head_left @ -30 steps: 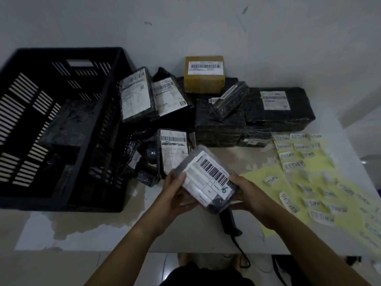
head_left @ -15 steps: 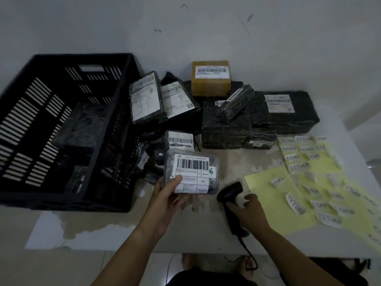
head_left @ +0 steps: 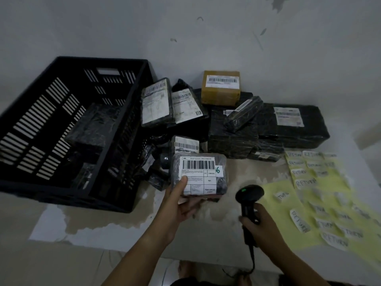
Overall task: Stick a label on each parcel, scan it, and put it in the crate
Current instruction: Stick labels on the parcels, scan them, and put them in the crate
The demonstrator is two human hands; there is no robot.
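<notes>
**Surroundings**

The table (head_left: 51,226) has a white top with a large worn brown patch (head_left: 123,219) near its front edge. The wall (head_left: 206,27) behind is pale and carries several dark scuffs (head_left: 278,3). Tiled floor (head_left: 61,269) shows below the table edge.

Both bare forearms reach up from the lower edge, angled in toward each other. The left hand (head_left: 182,205) is raised under a parcel (head_left: 206,176), its thumb pressed on the top face near the left edge and its fingers curled beneath. The right hand (head_left: 262,223), lower and to the right, is wrapped round the handle of a scanner (head_left: 249,194), its back toward the camera, not touching the left.
</notes>
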